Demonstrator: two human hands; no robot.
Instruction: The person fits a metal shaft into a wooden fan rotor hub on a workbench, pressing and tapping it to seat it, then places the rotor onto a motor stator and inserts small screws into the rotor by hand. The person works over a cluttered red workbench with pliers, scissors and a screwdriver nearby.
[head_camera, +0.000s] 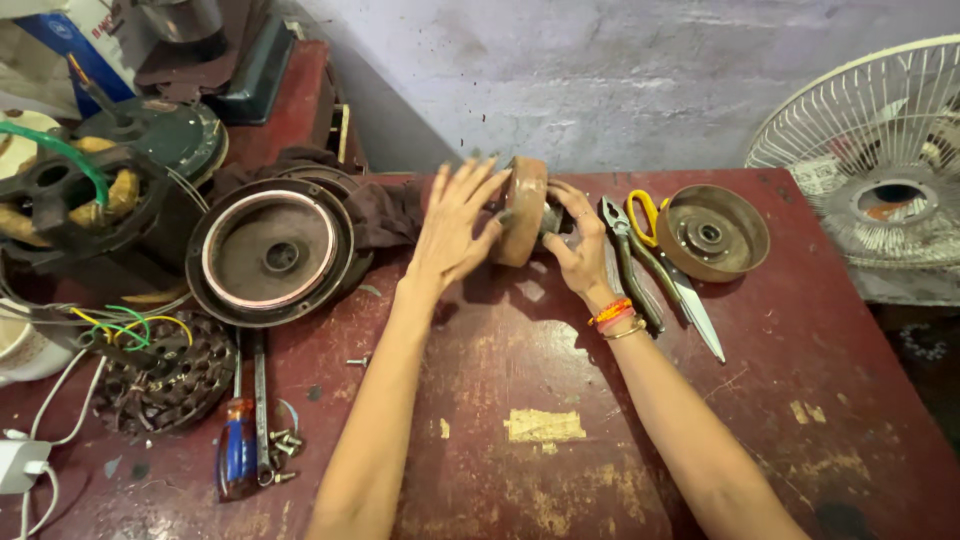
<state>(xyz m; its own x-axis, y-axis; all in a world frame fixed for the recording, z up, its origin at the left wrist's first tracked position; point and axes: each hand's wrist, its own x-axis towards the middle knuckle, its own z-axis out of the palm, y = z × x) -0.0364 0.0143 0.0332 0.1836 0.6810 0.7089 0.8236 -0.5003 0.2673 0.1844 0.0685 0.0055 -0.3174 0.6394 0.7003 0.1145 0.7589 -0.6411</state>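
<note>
A round brown motor part (526, 208) stands on its edge at the far side of the red worktable (560, 430). My left hand (452, 228) lies flat against its left face, fingers spread and blurred. On its right side my right hand (578, 243) grips it, fingers curled around the hub; the hub itself is mostly hidden. Bright bangles circle my right wrist.
Pliers (632, 262), yellow-handled scissors (668, 262) and a round metal cover (712, 233) lie to the right. A fan guard (880, 170) stands far right. On the left are a round motor housing (270, 250), a dark cloth (385, 212), a wired stator (165, 372), a screwdriver (238, 440) and loose screws (280, 448).
</note>
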